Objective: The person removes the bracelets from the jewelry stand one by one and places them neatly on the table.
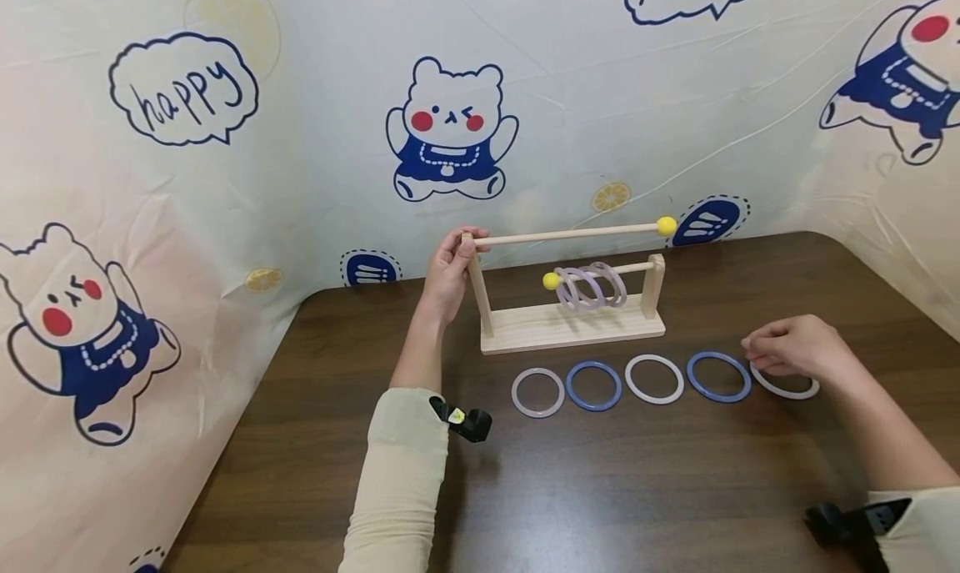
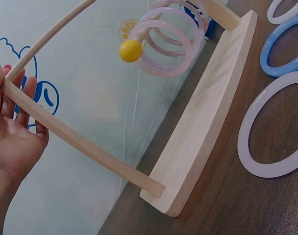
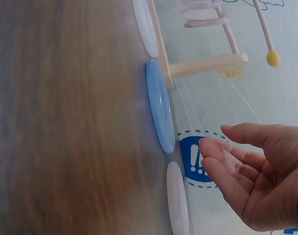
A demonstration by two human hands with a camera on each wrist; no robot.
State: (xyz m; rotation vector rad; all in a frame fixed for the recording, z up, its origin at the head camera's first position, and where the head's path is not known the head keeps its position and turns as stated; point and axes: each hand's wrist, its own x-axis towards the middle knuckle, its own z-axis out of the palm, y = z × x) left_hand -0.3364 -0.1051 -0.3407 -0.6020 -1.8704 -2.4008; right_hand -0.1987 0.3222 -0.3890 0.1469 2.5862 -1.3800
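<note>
A wooden stand (image 1: pixel 517 337) has a tall post at its left end and a short post at its right. My left hand (image 1: pixel 447 277) holds the top of the tall post, thumb in front and fingers behind. From there the upper rod (image 1: pixel 570 235) runs right to a yellow ball (image 1: pixel 667 225). Several pale purple rings (image 2: pixel 166 72) hang on the lower rod, which ends in another yellow ball (image 1: pixel 551 281). My right hand (image 1: pixel 802 348) hovers over the rightmost white ring (image 1: pixel 791 396), overlapping it in the head view. In the right wrist view its fingers are loosely bent around nothing.
In front of the stand, more rings lie flat in a row: a pale one (image 1: pixel 538 414), a blue one (image 1: pixel 595 407), a white one (image 1: pixel 656 401) and another blue one (image 1: pixel 720 399). A printed cloth (image 1: pixel 322 139) hangs behind the brown table (image 1: pixel 337 473).
</note>
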